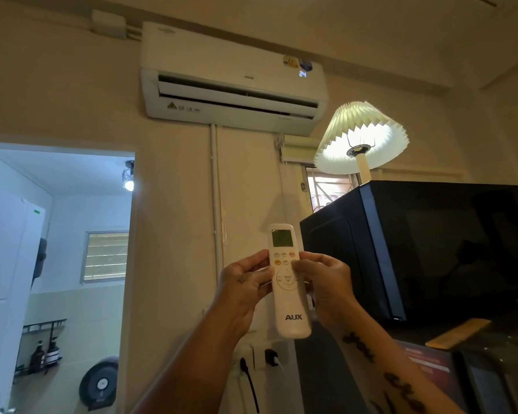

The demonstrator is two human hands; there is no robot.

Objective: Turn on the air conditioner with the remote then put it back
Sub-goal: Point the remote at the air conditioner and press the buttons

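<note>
Low in the frame's centre, the left hand point(245, 282) and right hand point(326, 282) both clasp the upright white plastic AUX remote point(289, 294); the white wall-mounted air conditioner point(234, 79) above displays 24.

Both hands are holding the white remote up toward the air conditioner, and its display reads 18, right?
Not quite: the head view shows the air conditioner display reading 24. The left hand and right hand do hold the white remote up toward it.
</note>
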